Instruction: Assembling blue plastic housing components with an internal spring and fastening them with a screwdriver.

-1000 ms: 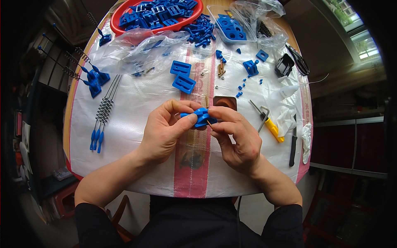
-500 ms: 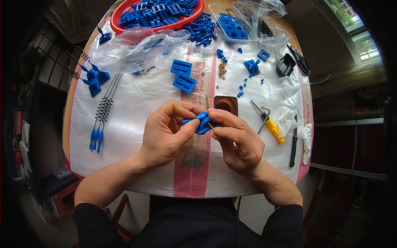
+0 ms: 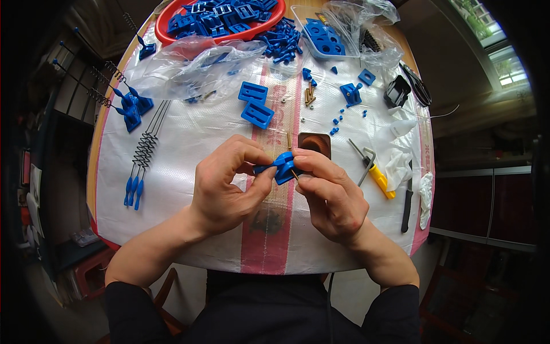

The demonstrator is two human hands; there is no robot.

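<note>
Close in front of me, over the red-striped table cover (image 3: 264,243), both hands meet at a small blue plastic part (image 3: 285,166). My left hand (image 3: 226,183) pinches its left end between thumb and fingers. With its upper fingers, my right hand (image 3: 335,198) steadies the part's right side. A thin brass-coloured pin (image 3: 295,175) sticks out by the right thumb and fingertips, its tip against the part; whether it is inside a hole I cannot tell. Just beyond the hands are a brown square dish (image 3: 315,143) and a loose brass pin (image 3: 289,140).
Two blue rectangular frames (image 3: 256,113), several brass pins (image 3: 310,97) and tiny blue bits lie beyond. At the right are a yellow-handled screwdriver (image 3: 382,182) and a black-handled tool (image 3: 406,212). Springs with blue ends (image 3: 133,192) lie left. A red basin (image 3: 278,22) of blue parts stands at the back.
The blue part has turned slightly between my hands, and more of its upper side shows. My left fingers have drawn back a little to its left end.
</note>
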